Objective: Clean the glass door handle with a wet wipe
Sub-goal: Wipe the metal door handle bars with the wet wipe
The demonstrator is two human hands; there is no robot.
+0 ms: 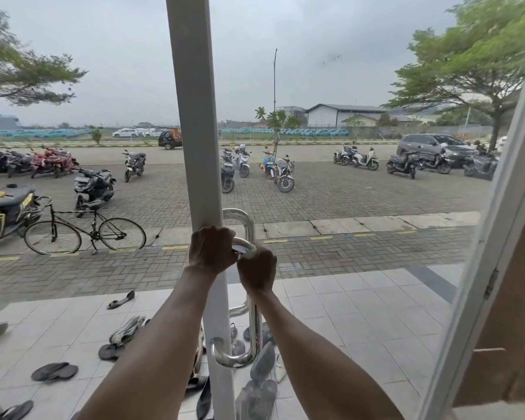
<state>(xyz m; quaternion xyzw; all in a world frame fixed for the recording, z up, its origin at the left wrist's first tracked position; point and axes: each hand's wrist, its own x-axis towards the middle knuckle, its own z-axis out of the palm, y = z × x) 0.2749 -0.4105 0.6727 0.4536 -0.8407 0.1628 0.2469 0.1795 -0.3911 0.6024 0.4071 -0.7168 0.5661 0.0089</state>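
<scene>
A chrome tube door handle [256, 328] is fixed to the white stile [194, 116] of a glass door. A matching handle [244, 218] shows on the outer side of the glass. My left hand [212, 248] is closed around the stile where the handle's upper arm joins it. My right hand [257, 269] is wrapped around the handle's upper bend, just right of the left hand. A small pale scrap [240, 248], possibly the wet wipe, shows between the two hands; most of it is hidden by my fingers.
Several sandals and shoes [128, 328] lie on the tiled porch beyond the glass. A bicycle [85, 233] and parked motorbikes [282, 174] stand on the paved lot. A second white door frame [482, 253] slants at the right, next to a brown wall.
</scene>
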